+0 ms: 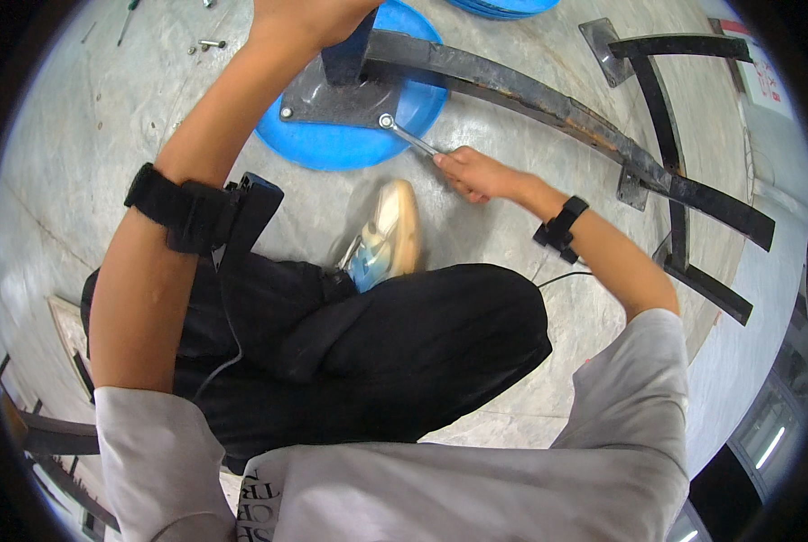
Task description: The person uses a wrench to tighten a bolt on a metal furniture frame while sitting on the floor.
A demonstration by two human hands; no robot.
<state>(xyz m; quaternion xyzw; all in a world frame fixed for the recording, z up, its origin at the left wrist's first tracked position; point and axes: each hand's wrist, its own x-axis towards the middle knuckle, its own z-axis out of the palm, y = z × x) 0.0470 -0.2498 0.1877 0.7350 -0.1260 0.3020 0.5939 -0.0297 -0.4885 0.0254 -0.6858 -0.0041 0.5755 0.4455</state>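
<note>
My right hand (467, 173) is closed on a silver wrench (413, 138), whose ring end sits on a bolt (385, 121) at the near right corner of a dark steel plate (339, 104). The plate rests over a blue round disc (300, 149); a second bolt head (286, 113) shows at its left corner. A black post (345, 59) rises from the plate, joined to a long curved steel bar (512, 86). My left hand (318, 16) is at the top edge by the post, its fingers out of sight.
Stacked blue discs (503, 7) lie at top. A black steel frame (657, 108) with feet lies at right, near a wall. Small tools (129, 20) and bolts (207, 45) lie on the floor (196, 108) at upper left. My shoe (386, 230) is below the plate.
</note>
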